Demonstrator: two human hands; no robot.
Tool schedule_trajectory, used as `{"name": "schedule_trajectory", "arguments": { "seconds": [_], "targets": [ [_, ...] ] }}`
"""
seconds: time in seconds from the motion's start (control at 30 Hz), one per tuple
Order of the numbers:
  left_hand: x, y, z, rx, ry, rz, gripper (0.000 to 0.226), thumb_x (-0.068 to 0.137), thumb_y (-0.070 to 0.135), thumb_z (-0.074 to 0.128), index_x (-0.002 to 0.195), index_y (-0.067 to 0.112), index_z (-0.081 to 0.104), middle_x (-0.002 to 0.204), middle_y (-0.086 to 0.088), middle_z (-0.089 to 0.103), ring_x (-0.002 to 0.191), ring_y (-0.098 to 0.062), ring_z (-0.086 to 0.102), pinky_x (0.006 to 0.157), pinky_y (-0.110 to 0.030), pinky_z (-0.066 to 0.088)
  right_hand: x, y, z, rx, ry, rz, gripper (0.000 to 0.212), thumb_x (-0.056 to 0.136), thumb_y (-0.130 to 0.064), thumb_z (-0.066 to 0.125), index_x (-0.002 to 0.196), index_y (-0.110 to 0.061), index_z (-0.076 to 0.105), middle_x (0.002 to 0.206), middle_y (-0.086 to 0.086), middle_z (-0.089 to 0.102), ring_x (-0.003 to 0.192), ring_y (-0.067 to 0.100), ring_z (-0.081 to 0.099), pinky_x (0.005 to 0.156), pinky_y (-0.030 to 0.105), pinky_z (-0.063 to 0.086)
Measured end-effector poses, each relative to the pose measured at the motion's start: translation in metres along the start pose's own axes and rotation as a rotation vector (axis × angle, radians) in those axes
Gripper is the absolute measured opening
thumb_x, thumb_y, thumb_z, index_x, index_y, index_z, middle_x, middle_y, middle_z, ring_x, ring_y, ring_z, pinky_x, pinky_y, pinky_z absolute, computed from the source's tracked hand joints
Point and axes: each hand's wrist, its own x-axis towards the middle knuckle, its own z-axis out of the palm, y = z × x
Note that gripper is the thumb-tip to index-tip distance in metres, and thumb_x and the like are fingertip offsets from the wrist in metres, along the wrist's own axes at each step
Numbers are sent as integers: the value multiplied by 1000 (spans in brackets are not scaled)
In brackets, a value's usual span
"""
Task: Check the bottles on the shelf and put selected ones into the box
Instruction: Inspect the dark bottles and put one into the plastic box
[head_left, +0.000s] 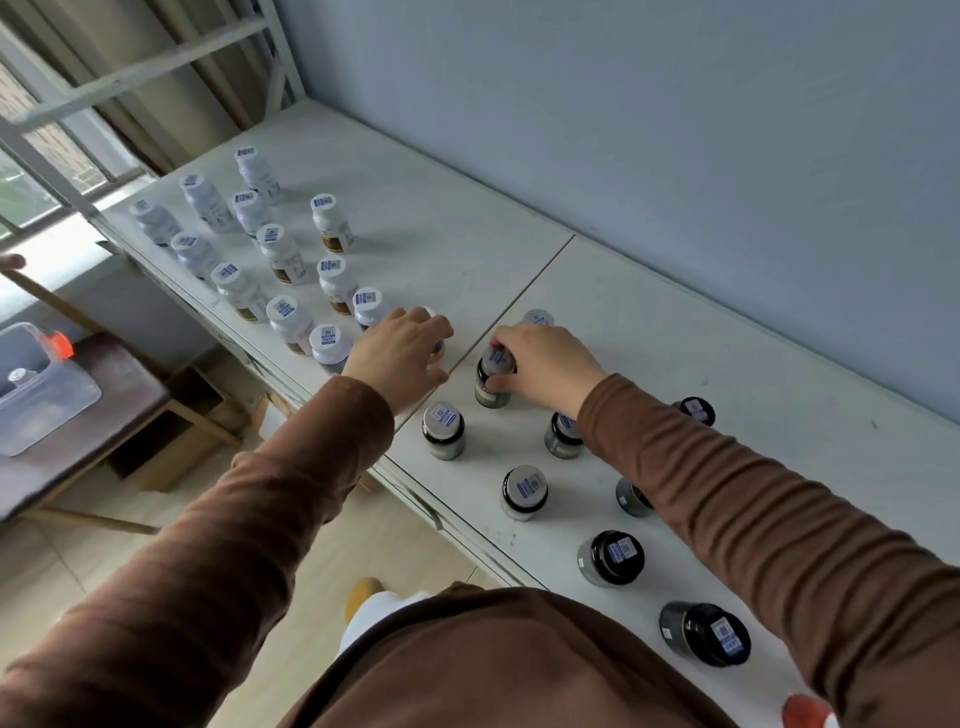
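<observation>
Biggest risk I'd say is knocking stuff over: both sleeves hang right over the dark jars around the seam (511, 306) in the shelf (675, 338), and the right arm already hides a couple, so a careless pull back could tip one. Right hand (545, 366) has its fingers (501, 384) curled round the cap of a dark jar (492, 387) just right of the seam. Left hand (397, 348) is just left of it, fingers spread loosely over a jar (438, 347) I can barely see; box (36, 395) is well off left.
</observation>
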Motion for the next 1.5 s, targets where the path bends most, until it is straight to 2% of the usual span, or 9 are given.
{"name": "schedule_trajectory", "arguments": {
  "seconds": [0.3,0.43,0.5,0.7,1.0,1.13,1.23,1.37,1.5],
  "targets": [
    [9,6,-1,-8,28,-17,47,85,38,69,128,27,55,123,0,59,115,-22,52,82,-38,48,1,6,-5,21,10,13,60,80,-58,69,127,-22,56,110,2,65,97,26,63,78,33,47],
    [25,13,-9,-20,57,7,46,86,34,68,129,23,55,121,-1,60,115,-24,51,85,-39,46,-1,33,-34,139,230,76,34,86,-42,68,113,-21,64,92,-4,65,84,18,63,74,28,44],
    [35,19,-9,-4,65,23,45,87,36,68,128,23,55,120,-2,61,114,-24,51,84,-38,46,1,47,-39,111,279,81,27,89,-33,67,113,-19,64,97,-2,64,89,19,62,75,28,44],
    [57,35,0,-15,44,41,43,88,35,68,127,23,55,119,-2,61,114,-24,51,84,-36,44,14,53,-23,74,99,69,48,89,-25,67,135,-22,55,123,6,56,114,27,53,93,37,44],
    [66,39,11,-159,20,64,49,85,36,71,129,23,54,121,-2,60,114,-25,52,91,-37,45,17,59,-31,153,115,72,33,94,-11,56,125,-22,56,112,5,58,100,23,56,84,35,45],
    [57,39,6,-492,143,102,54,81,34,76,129,24,52,120,0,63,110,-21,57,92,-36,47,4,52,-75,521,223,22,28,96,-13,57,123,-21,57,117,0,60,97,16,60,86,30,51],
    [52,48,-9,-982,171,36,44,82,35,74,121,21,58,108,0,68,98,-15,64,88,-27,50,1,38,-98,770,263,69,21,98,-22,58,118,-13,61,106,6,64,86,13,62,79,27,57],
    [44,55,-31,-1794,-199,-96,40,94,43,53,114,10,60,85,-13,64,73,-21,60,75,-31,53,2,13,-115,864,386,145,51,89,-52,64,97,-2,61,76,1,62,62,10,53,59,28,47],
    [35,56,-36,-2069,-527,-159,48,98,49,33,95,8,58,58,-4,41,52,-16,36,59,-29,41,4,-12,-118,819,438,88,54,83,-62,65,94,-10,60,59,-5,54,52,9,45,57,29,37]
  ]
}}
